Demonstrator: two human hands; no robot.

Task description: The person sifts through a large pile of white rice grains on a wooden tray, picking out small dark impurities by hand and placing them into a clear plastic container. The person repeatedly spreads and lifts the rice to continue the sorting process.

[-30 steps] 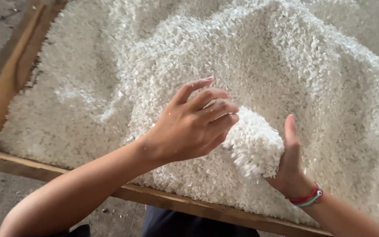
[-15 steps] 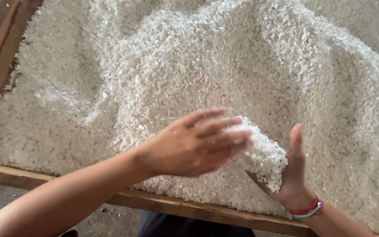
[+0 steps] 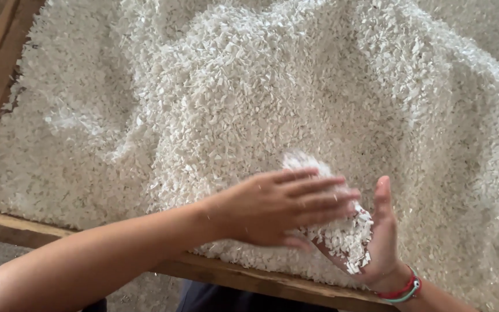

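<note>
Cupped upward, the right hand [image 3: 376, 242] cradles a small mound of white, flaky shredded chips [image 3: 342, 237] in its palm, grip loose and fingers spread. Above it, the left hand [image 3: 272, 211] lies flat across the mound, palm down and fingers straight, clasping nothing. Rubbing the mound well calls for light, level pressure so flakes fall onto the big white heap [image 3: 272, 92]. A wooden frame rail [image 3: 249, 280] runs just near the hands; open room lies far and left.
</note>
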